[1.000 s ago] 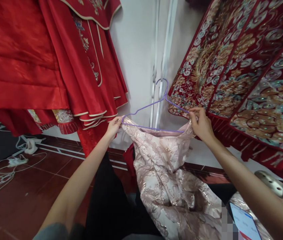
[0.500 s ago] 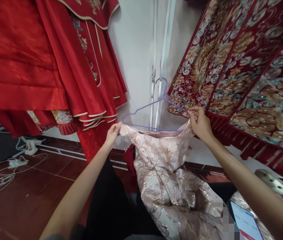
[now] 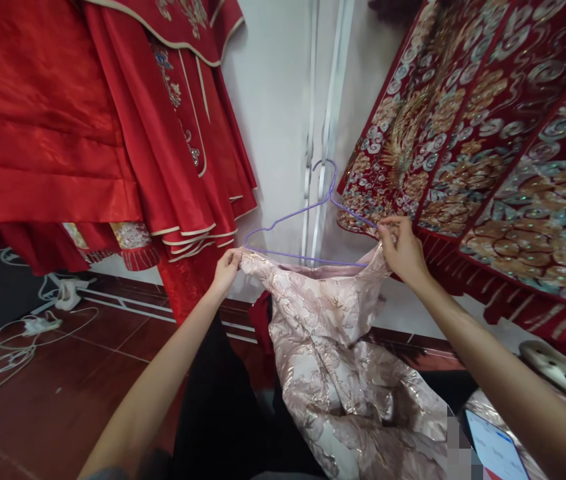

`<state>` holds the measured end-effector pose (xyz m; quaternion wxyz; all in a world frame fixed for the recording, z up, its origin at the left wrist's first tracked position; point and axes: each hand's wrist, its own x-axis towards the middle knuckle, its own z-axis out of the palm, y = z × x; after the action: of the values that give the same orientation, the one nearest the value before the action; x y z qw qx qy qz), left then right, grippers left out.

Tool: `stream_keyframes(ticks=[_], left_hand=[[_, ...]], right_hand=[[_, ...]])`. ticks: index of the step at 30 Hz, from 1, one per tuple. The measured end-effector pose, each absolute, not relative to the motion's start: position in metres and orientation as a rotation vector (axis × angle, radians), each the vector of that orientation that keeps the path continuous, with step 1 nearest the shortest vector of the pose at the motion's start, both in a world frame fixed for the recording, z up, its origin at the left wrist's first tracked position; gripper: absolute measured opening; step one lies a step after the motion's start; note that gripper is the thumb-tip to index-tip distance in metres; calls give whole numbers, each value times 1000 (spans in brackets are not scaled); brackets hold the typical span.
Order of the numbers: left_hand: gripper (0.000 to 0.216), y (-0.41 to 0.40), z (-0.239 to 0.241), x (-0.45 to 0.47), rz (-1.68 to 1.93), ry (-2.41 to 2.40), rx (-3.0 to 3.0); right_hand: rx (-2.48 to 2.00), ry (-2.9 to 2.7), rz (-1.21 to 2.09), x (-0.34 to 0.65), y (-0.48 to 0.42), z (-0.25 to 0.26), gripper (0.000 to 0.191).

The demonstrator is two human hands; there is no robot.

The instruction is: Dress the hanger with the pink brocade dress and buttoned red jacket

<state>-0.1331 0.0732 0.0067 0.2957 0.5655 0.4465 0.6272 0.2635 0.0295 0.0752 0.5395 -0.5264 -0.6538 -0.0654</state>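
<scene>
A pale pink dress (image 3: 327, 307) with a shiny floral pattern hangs down in front of me, its lower part bunched over my lap. A purple hanger (image 3: 299, 215) sits in its neckline, hook upward. My left hand (image 3: 226, 270) is closed, pinching the dress's left shoulder beside the hanger's left end. At the other shoulder, my right hand (image 3: 403, 247) is closed on the dress and the right end of the hanger, which its fingers partly hide.
Red garments (image 3: 173, 133) hang at the left, and a red embroidered skirt (image 3: 463, 160) hangs at the right. White cables (image 3: 37, 325) lie on the tiled floor (image 3: 97, 373). At the lower right is a lit phone (image 3: 495, 443).
The view has shifted slightly, so the surroundings sit a little further right and lower. Both hands keep their hold on the dress, and the hanger stays in its neckline.
</scene>
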Motion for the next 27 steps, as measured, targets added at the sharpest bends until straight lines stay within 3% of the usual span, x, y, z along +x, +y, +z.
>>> stream_keyframes(ticks=[6,13,18,21,27], left_hand=[[37,71,7,-131,1691,1136,1481],[34,82,60,-110,1778,1040,1670],[40,84,95,-85,1467,963,1886],[44,88,96,-87,1444,980,1794],[46,101,45,-112,1463,1059,1316]], right_hand=[[-1253,-1559,-165,265,30,75,27],[-1268,-1596,-173,268,34,77,27],[-1284,-1732,-229,259,28,84,37],[-1358,-1781,19,272,19,100,51],[-1223,-1612,1068,328,13,95,52]])
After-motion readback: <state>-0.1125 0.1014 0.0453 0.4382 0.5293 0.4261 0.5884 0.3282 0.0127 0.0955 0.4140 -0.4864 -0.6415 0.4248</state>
